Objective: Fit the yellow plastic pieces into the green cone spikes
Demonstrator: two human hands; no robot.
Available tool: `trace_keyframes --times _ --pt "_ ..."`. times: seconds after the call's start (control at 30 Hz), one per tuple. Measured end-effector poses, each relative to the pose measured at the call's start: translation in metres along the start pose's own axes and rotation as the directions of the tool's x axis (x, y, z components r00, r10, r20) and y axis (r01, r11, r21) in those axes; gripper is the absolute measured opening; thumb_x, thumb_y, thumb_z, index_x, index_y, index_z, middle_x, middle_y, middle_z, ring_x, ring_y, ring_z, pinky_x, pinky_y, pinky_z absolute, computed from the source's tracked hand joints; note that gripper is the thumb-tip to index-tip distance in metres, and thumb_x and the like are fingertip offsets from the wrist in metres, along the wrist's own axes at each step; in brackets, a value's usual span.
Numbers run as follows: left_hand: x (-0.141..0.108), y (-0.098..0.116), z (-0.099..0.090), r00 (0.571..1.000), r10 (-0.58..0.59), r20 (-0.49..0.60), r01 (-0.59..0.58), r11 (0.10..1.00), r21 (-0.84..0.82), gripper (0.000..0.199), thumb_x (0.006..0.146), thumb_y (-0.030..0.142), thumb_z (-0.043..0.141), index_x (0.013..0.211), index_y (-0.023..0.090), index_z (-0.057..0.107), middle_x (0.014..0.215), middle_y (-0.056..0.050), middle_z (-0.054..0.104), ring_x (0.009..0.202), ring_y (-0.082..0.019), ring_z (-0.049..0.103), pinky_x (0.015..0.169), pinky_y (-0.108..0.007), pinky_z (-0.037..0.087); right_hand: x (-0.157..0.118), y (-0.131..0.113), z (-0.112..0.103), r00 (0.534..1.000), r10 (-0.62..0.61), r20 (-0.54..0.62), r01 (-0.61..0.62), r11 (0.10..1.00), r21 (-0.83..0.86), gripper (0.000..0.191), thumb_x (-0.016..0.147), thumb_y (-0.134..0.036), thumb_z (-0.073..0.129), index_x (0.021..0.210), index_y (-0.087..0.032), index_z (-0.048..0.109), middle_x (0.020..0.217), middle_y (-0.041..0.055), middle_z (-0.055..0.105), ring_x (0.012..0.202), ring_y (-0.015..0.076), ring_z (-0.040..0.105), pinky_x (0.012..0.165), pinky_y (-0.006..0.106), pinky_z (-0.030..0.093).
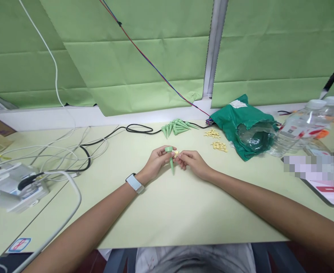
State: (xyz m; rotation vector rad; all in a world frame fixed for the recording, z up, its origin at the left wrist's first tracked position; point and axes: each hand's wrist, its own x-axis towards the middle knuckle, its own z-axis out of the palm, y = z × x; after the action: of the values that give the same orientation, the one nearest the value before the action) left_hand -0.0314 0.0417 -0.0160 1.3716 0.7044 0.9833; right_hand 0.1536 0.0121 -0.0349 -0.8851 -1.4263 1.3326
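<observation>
My left hand (159,160) is closed around a green plastic spike (171,163), its wide round cap up and its tapered point down. Close beside it, my right hand (192,162) pinches a small yellow piece (176,153) against the side of the spike; its exact shape is partly hidden by the fingers. Beyond the hands lies a pile of similar green spikes (180,127). To the right of that pile are two small heaps of yellow pieces, a farther heap (212,133) and a nearer heap (219,146).
A torn green plastic bag (232,125) lies at the back right, beside clear water bottles (298,125). A phone or tablet (329,191) rests at the right edge. Tangled cables (78,151) and white power adapters (16,185) occupy the left side.
</observation>
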Motion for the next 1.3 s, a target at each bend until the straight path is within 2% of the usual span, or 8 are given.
trace_keyframes --times 0.2,0.37,0.57,0.8,1.0,1.07,1.13,1.3 --pt "-0.002 0.001 -0.001 0.999 0.002 0.038 -0.006 0.995 0.104 0.028 0.08 0.031 0.077 0.104 0.017 0.072 0.082 -0.004 0.068 0.075 -0.017 0.065 0.07 -0.03 0.052 0.001 0.001 -0.004 0.998 0.004 0.065 -0.005 1.0 0.021 0.032 0.09 -0.046 0.061 0.081 -0.016 0.066 0.068 -0.0005 0.059 0.054 0.011 0.056 0.05 0.024 0.045" --pt "-0.004 0.009 0.005 0.99 -0.091 0.11 0.079 0.991 0.11 0.024 0.077 0.027 0.079 0.097 0.015 0.074 0.081 -0.007 0.071 0.072 -0.017 0.065 0.072 -0.032 0.053 0.004 -0.007 -0.022 0.974 0.106 0.202 -0.067 0.98 -0.188 0.036 0.088 -0.047 0.064 0.083 -0.013 0.075 0.067 0.0019 0.063 0.052 0.0102 0.053 0.047 0.023 0.04" --pt "-0.005 0.015 0.008 0.969 -0.154 0.193 0.127 0.982 0.141 0.014 0.077 0.022 0.077 0.088 0.013 0.075 0.079 -0.009 0.071 0.068 -0.017 0.063 0.071 -0.033 0.052 0.002 -0.008 -0.031 0.964 -0.054 0.26 0.166 0.886 -0.433 0.033 0.093 -0.042 0.061 0.09 -0.017 0.083 0.073 0.0022 0.066 0.062 0.0112 0.05 0.058 0.024 0.037" --pt "-0.006 0.017 0.01 0.971 -0.177 0.16 0.146 0.971 0.187 0.012 0.077 0.024 0.077 0.079 0.013 0.074 0.074 -0.009 0.069 0.068 -0.019 0.065 0.07 -0.033 0.052 -0.006 -0.011 -0.024 0.942 -0.212 0.259 0.331 0.703 -0.63 0.027 0.097 -0.028 0.057 0.09 -0.021 0.083 0.067 0.0004 0.059 0.059 0.0107 0.051 0.06 0.025 0.036" --pt "-0.005 0.018 0.012 0.977 -0.162 0.135 0.143 0.979 0.144 0.012 0.078 0.025 0.077 0.081 0.014 0.075 0.073 -0.008 0.067 0.068 -0.017 0.063 0.07 -0.032 0.051 -0.014 -0.003 -0.016 0.892 -0.383 0.238 0.392 0.397 -0.83 0.026 0.099 -0.026 0.052 0.094 -0.016 0.075 0.082 0.0066 0.062 0.07 0.015 0.055 0.066 0.028 0.038" --pt "-0.004 0.017 0.009 0.98 -0.142 0.139 0.125 0.984 0.127 0.014 0.078 0.024 0.077 0.087 0.014 0.075 0.077 -0.008 0.068 0.07 -0.018 0.063 0.072 -0.032 0.05 -0.014 -0.001 -0.015 0.894 -0.407 0.188 0.363 0.412 -0.836 0.022 0.098 -0.027 0.055 0.093 -0.017 0.073 0.083 0.0059 0.063 0.071 0.0149 0.055 0.066 0.027 0.037" --pt "-0.004 0.016 0.007 0.981 -0.125 0.147 0.107 0.986 0.126 0.015 0.078 0.024 0.078 0.089 0.014 0.075 0.079 -0.008 0.069 0.07 -0.018 0.063 0.072 -0.033 0.05 -0.011 -0.002 -0.015 0.908 -0.387 0.161 0.357 0.513 -0.78 0.021 0.098 -0.028 0.056 0.091 -0.018 0.074 0.082 0.0037 0.063 0.07 0.0134 0.054 0.066 0.026 0.038" --pt "-0.003 0.015 0.007 0.981 -0.102 0.162 0.078 0.985 0.152 0.013 0.079 0.025 0.075 0.087 0.014 0.074 0.075 -0.007 0.067 0.07 -0.018 0.062 0.07 -0.033 0.049 -0.004 -0.005 -0.019 0.922 -0.318 0.222 0.382 0.646 -0.661 0.03 0.103 -0.03 0.051 0.093 -0.022 0.079 0.077 0.0015 0.06 0.066 0.0117 0.052 0.067 0.025 0.038"
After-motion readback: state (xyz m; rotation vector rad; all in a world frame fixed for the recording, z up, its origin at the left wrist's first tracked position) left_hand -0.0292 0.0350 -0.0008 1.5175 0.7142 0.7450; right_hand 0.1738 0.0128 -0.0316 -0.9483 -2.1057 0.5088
